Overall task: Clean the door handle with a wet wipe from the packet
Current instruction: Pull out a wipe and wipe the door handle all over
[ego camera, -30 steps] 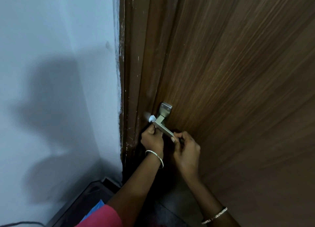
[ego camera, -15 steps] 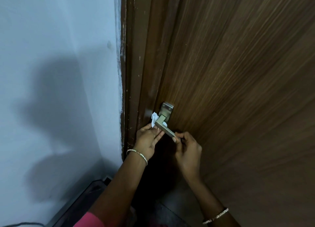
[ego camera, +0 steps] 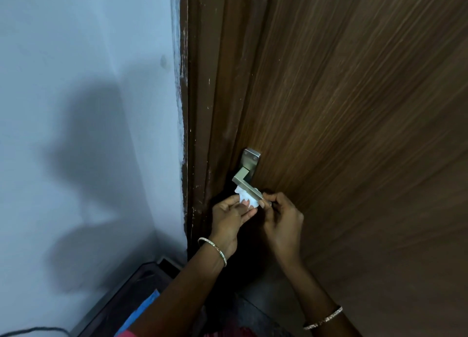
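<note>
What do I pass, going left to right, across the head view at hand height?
Wall → frame → left hand → right hand → door. The wipe and handle overlap the hands, so they are left out.

wall (ego camera: pixel 88 83) left | door (ego camera: pixel 354 134) right | handle (ego camera: pixel 249 188) on door | wipe (ego camera: pixel 247 201) under handle

Dim indoor scene. A broad, soft-edged shadow (ego camera: pixel 96 159) is cast on the pale wall (ego camera: pixel 63 33) at the left of the frame, so light is taken to fall from the right. The grain of the door (ego camera: pixel 354 96) is smeared and bowed toward the right edge by wide-angle distortion. A dull sheen is carried by the door handle (ego camera: pixel 247 185); the lower centre is lost in darkness.
</note>
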`<state>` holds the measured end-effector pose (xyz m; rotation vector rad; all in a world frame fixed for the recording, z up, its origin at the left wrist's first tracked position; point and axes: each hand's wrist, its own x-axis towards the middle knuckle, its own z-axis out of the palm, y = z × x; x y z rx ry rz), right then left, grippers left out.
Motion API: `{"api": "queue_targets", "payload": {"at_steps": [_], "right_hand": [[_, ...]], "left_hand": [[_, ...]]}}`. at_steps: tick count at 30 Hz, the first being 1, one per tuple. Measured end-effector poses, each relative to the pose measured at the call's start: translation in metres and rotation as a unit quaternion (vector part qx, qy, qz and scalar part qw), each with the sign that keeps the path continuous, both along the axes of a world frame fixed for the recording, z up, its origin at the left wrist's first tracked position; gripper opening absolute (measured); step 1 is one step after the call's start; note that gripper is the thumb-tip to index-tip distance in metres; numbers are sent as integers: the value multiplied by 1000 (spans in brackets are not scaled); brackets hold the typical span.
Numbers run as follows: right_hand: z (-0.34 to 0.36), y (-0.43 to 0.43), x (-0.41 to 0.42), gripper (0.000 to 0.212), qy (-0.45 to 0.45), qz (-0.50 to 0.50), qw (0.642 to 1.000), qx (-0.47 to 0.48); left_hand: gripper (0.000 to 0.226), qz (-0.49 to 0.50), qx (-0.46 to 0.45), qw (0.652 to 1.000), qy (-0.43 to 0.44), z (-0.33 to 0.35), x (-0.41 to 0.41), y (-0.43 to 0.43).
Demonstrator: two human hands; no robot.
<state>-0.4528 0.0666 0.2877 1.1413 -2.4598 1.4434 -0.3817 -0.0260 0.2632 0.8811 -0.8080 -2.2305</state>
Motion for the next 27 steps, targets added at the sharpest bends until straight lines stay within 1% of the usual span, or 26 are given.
{"api": "queue_targets", "payload": {"at_steps": [7,10,13,15,17,19,21,23,27], "right_hand": [[10,5,6,26,26,-1,1000,-7],[13,2,4,27,-17,9,1000,-20],[14,4,1,26,-54,27,998,-21],[13,5,-2,24,-70,36,997,-27],[10,5,-4,23,-79,34,996,-31],[7,4,-5,22,-80,25,996,-33],[5,3,-6,22,-79,30,996,-38],[5,3,-7,24,-74,38,996,-36],[7,8,-12,29,-104,72,991,-30]], "left_hand": [[18,-75,-46,996,8,10,-3,18],[20,-127,-68,990,8,13,-2,23],[27,-140,-66,988,7,14,-2,19],[22,-123,-35,992,19,15,0,11],[19,-83,13,996,14,15,2,1],[16,-49,41,998,9,15,6,-9],[11,-24,46,999,12,16,10,-18],[11,-2,46,999,15,17,13,-24],[8,-1,54,998,21,18,13,-26]]}}
